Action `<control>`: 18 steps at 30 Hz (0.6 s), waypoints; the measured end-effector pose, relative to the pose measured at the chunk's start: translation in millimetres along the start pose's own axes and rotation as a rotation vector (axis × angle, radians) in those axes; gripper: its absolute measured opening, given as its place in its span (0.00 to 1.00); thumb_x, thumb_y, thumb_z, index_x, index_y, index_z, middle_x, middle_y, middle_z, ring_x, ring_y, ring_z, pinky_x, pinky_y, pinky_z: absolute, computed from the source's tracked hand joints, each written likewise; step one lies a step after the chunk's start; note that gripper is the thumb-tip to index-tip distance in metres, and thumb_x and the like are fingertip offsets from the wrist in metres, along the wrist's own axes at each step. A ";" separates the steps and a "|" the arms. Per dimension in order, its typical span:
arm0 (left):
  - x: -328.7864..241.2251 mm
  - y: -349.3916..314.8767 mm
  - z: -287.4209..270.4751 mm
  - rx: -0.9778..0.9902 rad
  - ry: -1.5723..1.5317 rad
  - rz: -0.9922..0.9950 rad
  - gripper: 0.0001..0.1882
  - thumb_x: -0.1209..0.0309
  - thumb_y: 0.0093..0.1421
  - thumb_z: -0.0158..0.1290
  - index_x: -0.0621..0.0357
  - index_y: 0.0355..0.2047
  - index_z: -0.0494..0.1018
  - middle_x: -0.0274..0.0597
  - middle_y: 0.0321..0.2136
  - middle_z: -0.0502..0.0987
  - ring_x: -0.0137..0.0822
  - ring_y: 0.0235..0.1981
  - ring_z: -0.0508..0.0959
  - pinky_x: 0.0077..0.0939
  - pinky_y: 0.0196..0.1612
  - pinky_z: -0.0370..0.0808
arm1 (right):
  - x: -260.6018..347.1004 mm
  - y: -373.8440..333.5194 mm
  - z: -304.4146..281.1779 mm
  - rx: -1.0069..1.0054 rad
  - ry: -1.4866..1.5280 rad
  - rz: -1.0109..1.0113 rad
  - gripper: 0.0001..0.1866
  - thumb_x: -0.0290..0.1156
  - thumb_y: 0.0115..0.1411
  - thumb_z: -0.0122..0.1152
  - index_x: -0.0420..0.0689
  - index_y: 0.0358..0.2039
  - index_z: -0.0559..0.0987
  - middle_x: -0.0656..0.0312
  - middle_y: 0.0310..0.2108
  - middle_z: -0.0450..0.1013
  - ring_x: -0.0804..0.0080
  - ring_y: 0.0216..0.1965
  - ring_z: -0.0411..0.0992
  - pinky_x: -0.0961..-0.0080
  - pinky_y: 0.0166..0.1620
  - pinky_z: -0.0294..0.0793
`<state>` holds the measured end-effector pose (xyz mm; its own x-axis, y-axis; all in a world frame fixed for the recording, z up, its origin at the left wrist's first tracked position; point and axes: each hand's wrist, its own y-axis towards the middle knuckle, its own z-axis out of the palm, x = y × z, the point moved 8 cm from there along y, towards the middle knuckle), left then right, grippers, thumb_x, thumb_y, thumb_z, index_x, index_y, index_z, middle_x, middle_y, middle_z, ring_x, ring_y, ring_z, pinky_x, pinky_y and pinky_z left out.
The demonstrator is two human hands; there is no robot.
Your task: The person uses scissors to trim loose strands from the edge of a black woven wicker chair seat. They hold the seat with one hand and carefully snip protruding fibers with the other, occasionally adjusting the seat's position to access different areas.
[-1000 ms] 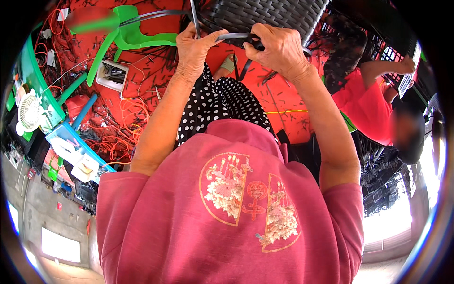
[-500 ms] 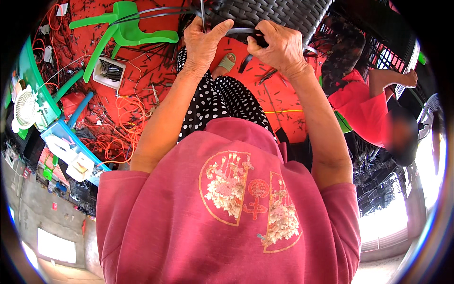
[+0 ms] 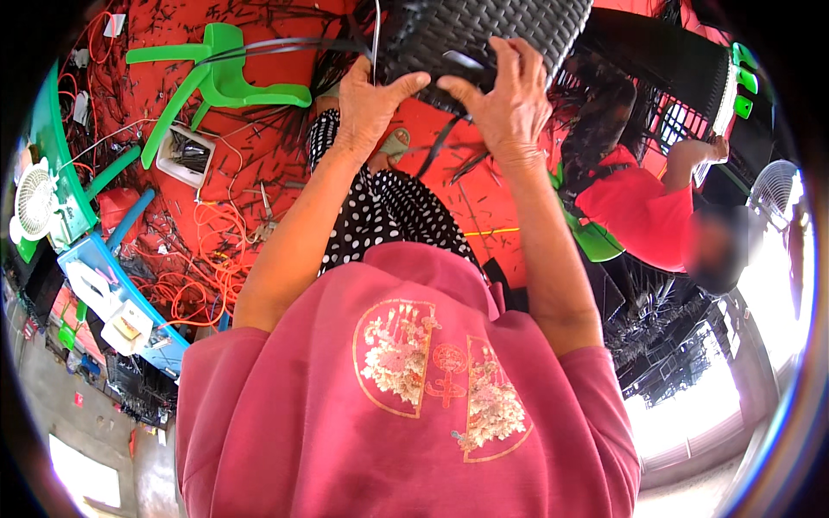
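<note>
A black woven piece (image 3: 492,39) of flat plastic strips, like part of a rattan-style seat, sits above my lap at the top of the view. My left hand (image 3: 367,108) is at its near left corner beside a thin metal rod (image 3: 376,30). Its thumb stretches along the near edge and its other fingers curl partly out of sight, gripping that edge. Long black strips (image 3: 285,43) run leftward from this corner. My right hand (image 3: 514,108) lies against the weave with fingers spread and thumb apart. A loose strip end (image 3: 439,147) hangs below the edge.
A green plastic chair (image 3: 229,73) lies tipped on the red floor (image 3: 285,155), amid strip scraps. A white bin (image 3: 186,155), scissors (image 3: 266,203) and orange cord (image 3: 207,259) lie at left. A fan (image 3: 36,198) stands far left. A person in red (image 3: 643,207) sits at right.
The strip loop between my hands no longer shows. My right hand has opened from a pinch and spread over the weave. Both hands are slightly lower in view, and the woven piece has shifted.
</note>
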<state>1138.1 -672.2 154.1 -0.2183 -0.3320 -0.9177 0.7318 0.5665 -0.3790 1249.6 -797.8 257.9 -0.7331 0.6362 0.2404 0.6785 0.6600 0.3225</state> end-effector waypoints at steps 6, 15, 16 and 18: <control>-5.5 1.9 4.7 -0.068 -0.055 -0.045 0.13 0.73 0.49 0.64 0.64 0.34 0.74 0.33 0.31 0.77 0.21 0.30 0.74 0.17 0.37 0.72 | -7.7 -1.3 17.0 0.095 -0.041 0.154 0.45 0.65 0.37 0.63 0.45 0.50 0.68 0.52 0.50 0.61 0.51 0.47 0.66 0.62 0.37 0.75; -3.8 9.4 5.5 -0.208 -0.122 -0.013 0.15 0.67 0.45 0.67 0.61 0.27 0.73 0.33 0.24 0.76 0.22 0.23 0.72 0.18 0.29 0.71 | -16.7 13.8 22.2 0.147 0.001 0.296 0.50 0.61 0.34 0.68 0.48 0.55 0.64 0.51 0.54 0.58 0.49 0.48 0.67 0.59 0.39 0.74; 0.4 7.6 4.2 -0.224 -0.057 -0.004 0.16 0.65 0.44 0.67 0.62 0.26 0.73 0.33 0.24 0.76 0.22 0.24 0.72 0.19 0.29 0.71 | -16.2 15.0 21.6 0.146 -0.013 0.276 0.50 0.60 0.34 0.69 0.48 0.55 0.63 0.51 0.55 0.57 0.49 0.48 0.67 0.59 0.39 0.74; -0.1 2.9 2.5 -0.261 0.063 0.021 0.19 0.63 0.42 0.68 0.62 0.26 0.73 0.34 0.24 0.76 0.23 0.24 0.72 0.20 0.30 0.71 | -20.7 15.0 12.5 0.090 0.081 0.295 0.36 0.50 0.41 0.69 0.45 0.48 0.70 0.55 0.52 0.62 0.54 0.45 0.70 0.62 0.39 0.74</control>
<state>1141.8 -672.4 153.3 -0.2505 -0.2748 -0.9283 0.5470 0.7510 -0.3699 1275.5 -796.1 246.3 -0.5033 0.7738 0.3847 0.8610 0.4871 0.1467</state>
